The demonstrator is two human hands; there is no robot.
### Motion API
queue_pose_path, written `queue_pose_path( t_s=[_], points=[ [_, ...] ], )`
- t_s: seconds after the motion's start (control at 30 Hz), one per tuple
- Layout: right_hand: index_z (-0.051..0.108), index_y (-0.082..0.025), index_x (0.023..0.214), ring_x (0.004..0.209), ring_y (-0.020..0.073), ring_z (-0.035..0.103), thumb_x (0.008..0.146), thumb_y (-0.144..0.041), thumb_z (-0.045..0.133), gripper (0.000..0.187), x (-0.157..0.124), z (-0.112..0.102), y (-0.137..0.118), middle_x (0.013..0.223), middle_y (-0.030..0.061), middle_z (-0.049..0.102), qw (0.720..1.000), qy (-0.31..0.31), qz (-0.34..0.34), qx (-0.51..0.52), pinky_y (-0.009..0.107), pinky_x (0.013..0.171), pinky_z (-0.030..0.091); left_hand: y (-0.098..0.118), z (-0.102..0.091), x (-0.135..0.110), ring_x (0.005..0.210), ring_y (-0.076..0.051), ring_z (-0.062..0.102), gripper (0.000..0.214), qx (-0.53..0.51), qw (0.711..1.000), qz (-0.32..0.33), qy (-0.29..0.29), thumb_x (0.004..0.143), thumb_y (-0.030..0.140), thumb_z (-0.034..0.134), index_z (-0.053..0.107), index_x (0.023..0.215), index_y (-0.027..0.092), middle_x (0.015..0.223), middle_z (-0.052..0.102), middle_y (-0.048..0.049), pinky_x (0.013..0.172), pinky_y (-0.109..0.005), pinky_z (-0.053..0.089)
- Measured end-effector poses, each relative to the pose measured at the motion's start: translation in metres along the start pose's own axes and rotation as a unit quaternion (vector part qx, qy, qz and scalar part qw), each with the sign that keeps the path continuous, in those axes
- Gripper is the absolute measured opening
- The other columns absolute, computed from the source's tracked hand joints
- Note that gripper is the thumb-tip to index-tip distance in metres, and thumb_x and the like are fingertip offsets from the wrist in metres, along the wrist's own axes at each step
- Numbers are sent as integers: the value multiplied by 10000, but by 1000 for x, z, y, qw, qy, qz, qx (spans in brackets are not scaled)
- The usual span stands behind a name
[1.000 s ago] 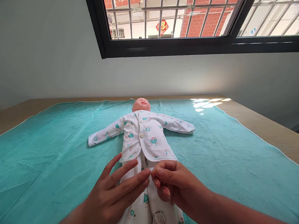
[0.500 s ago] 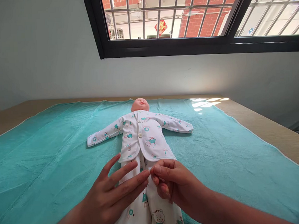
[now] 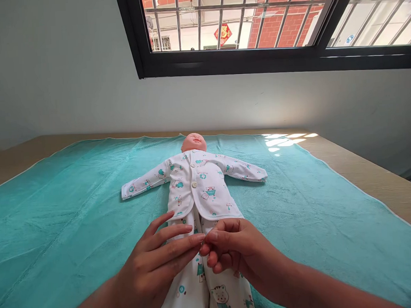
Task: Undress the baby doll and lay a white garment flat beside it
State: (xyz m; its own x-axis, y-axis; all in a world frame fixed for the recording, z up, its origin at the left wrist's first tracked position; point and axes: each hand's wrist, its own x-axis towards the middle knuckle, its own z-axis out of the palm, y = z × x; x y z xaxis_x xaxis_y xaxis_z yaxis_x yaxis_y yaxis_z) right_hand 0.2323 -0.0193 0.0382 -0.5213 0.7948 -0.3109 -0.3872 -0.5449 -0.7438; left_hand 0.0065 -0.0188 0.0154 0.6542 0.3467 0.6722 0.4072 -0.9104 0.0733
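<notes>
A baby doll [image 3: 194,141] lies on its back, head towards the wall and sleeves spread out to both sides. Its white printed jacket [image 3: 182,173] closes with buttons down the front. White printed trousers [image 3: 190,302] cover its legs. Over the trousers, just below the jacket hem, my left hand [image 3: 149,262] is open with fingers stretched out to the right. My right hand [image 3: 241,246] is closed in a pinch of thumb and forefinger, at the left hand's fingertips. Whatever it holds, if anything, cannot be made out. Neither hand visibly grips the clothes.
Under the doll a turquoise blanket [image 3: 319,217] is spread over a wooden table [image 3: 375,182]. Behind stands a grey-white wall [image 3: 206,101] with a black-framed barred window [image 3: 228,62] above. Patches of sunlight fall on the far right of the blanket.
The fingers of my left hand have drawn slightly closer together, and the right hand's pinch has shifted slightly left against its fingertips. The view has tilted a little; the doll lies as before.
</notes>
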Motion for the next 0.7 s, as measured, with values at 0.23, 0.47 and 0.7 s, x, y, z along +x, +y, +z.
queue_pose_path(
  t_s=[0.23,0.47,0.7],
  points=[
    [674,-83,759,608,86,633,742,-325,805,275,0,3,3,702,66,691,1000,19,-24,-5,171,599,510,1,3,-2,1266,-234,503,402,-73,997,-31,-5,976,122,352,556,1321,147,1261,661,-119,1127,-522,354],
    [677,-106,780,584,72,620,773,-343,781,259,2,0,5,651,31,662,999,-11,-30,-10,162,600,491,6,3,1,1315,-241,449,436,-134,989,-56,0,939,57,402,544,1339,157,1290,636,-112,1131,-470,352],
    [710,-109,709,491,51,553,736,-347,801,256,4,1,6,667,20,647,997,10,-25,-73,157,482,426,21,-1,15,972,-121,638,295,-237,950,-200,41,896,65,557,657,1124,222,1003,708,-17,908,-224,506]
  ],
)
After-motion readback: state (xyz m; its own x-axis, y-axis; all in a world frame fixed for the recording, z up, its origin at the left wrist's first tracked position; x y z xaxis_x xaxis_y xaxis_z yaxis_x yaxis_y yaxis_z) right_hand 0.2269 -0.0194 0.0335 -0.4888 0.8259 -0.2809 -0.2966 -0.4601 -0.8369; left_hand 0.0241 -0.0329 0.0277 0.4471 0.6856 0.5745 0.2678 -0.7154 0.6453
